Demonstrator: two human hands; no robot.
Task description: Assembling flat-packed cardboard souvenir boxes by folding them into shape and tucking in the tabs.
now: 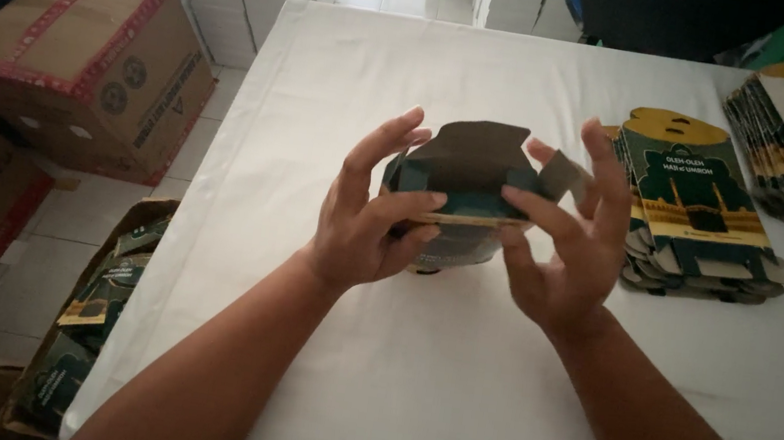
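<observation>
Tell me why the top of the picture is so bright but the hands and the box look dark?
In the head view, strong light pours in at the far end of the white table and washes out the floor there; the left hand, right hand and the small green box they hold are backlit, so they look dim. The picture's corners darken, and the straight table edges bend slightly outward.

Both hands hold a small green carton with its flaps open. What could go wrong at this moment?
The open flap near the right hand sticks out loose; a finger could bend or crease it the wrong way. The left hand grips the green carton only by the thumb and fingertips, above the white table, so it may slip or get squashed. The stack of flat cartons lies close to the right hand; a wide movement could probably knock it out of order.
</observation>
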